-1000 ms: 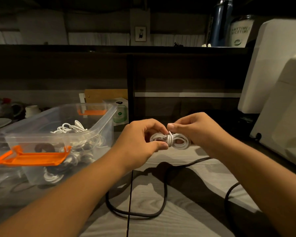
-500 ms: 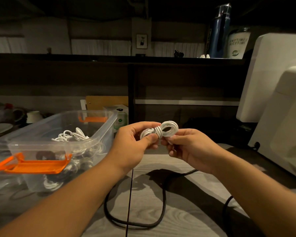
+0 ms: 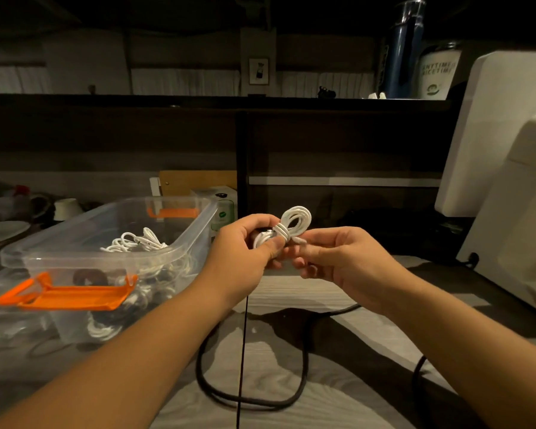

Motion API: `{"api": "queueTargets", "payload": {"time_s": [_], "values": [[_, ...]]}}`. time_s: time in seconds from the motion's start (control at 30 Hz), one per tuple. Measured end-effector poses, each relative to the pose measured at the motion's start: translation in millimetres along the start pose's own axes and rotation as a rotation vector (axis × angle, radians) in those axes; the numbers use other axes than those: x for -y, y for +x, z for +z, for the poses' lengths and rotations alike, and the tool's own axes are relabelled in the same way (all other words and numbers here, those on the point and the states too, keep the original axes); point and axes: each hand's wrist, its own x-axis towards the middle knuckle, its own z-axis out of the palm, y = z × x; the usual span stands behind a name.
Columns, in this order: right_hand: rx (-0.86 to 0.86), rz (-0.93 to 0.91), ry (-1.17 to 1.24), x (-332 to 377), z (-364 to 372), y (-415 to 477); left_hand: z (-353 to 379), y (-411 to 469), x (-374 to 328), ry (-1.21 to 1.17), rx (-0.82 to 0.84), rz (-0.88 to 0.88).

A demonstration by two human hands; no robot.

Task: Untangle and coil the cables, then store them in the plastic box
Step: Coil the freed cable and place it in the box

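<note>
I see the left hand (image 3: 249, 243) closed around one end of a white cable bundle (image 3: 287, 229), thumb pressed across the wraps at its middle. The right hand (image 3: 338, 261) sits at the bundle's 4 o'clock, fingers curled, its fingertips (image 3: 300, 244) pinching the loose white end just beside the wraps. The bundle is held above the table (image 3: 291, 292), its free loop standing up toward 1 o'clock.

At 9 o'clock from the hands stands the clear plastic box (image 3: 180, 246), open, with orange latches (image 3: 75, 297) on its near and far ends. Inside it I note more white cables (image 3: 136, 243) piled on top, with darker coils below them, seen through the wall.

At 6 o'clock, a black cable (image 3: 251, 397) lies looped on the grey wood-grain table, and a second black cable (image 3: 416, 370) runs off at 5 o'clock. At 3 o'clock a white appliance (image 3: 508, 181) stands at the table's edge. On the shelf at 1 o'clock stand a blue bottle (image 3: 403, 51) and a cup (image 3: 438, 72).
</note>
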Motion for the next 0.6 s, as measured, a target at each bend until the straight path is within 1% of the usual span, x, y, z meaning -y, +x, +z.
{"api": "queueTargets", "payload": {"time_s": [0.07,0.13,0.2,0.33,0.43,0.53,0.6], "values": [[-0.078,-0.035,-0.118,-0.7,0.8,-0.2,-0.3,-1.3,-0.5,0.033,0.051,-0.015],[-0.149,-0.079,-0.27,-1.8,0.7,1.1,-0.6,-2.6,-1.8,-0.029,0.12,-0.044],[-0.21,-0.123,-0.336,-3.6,1.2,2.6,-0.1,-4.0,-2.9,-0.107,0.146,-0.073],[-0.232,-0.195,-0.182,-6.5,5.4,3.4,6.4,-6.3,-1.9,-0.25,0.135,-0.148],[-0.25,-0.219,-0.12,-4.4,6.5,3.0,11.4,-7.4,-2.5,-0.341,0.117,-0.213],[-0.261,-0.229,-0.131,-3.1,7.1,2.5,12.9,-8.4,-4.9,-0.39,0.12,-0.238],[-0.277,-0.251,-0.176,-2.0,7.9,2.8,12.9,-8.7,-6.1,-0.329,0.118,-0.211]]}}
